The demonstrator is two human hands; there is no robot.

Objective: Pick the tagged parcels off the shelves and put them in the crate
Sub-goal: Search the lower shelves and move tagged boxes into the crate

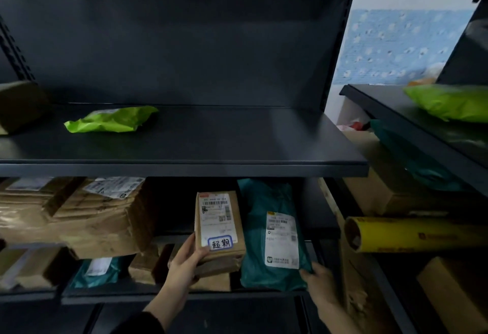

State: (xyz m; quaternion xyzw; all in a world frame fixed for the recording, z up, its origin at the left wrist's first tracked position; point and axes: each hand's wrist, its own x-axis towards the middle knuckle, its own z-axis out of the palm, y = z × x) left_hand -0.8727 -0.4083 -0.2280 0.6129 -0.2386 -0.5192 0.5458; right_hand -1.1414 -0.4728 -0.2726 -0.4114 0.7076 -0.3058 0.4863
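Note:
On the lower shelf a small brown box (217, 224) stands tilted, with a white shipping label and a blue-edged handwritten tag near its bottom. My left hand (186, 259) grips its lower left corner, thumb on the front. Right beside it leans a teal plastic mailer (269, 233) with a white label; my right hand (320, 284) holds its lower right corner. No crate is in view.
The dark upper shelf (237, 148) carries a green mailer (111, 120) and a brown box (18, 106) at far left. Brown cardboard parcels (79, 217) pile at lower left. On the right rack sit a green bag (449, 102), cartons and a yellow roll (412, 233).

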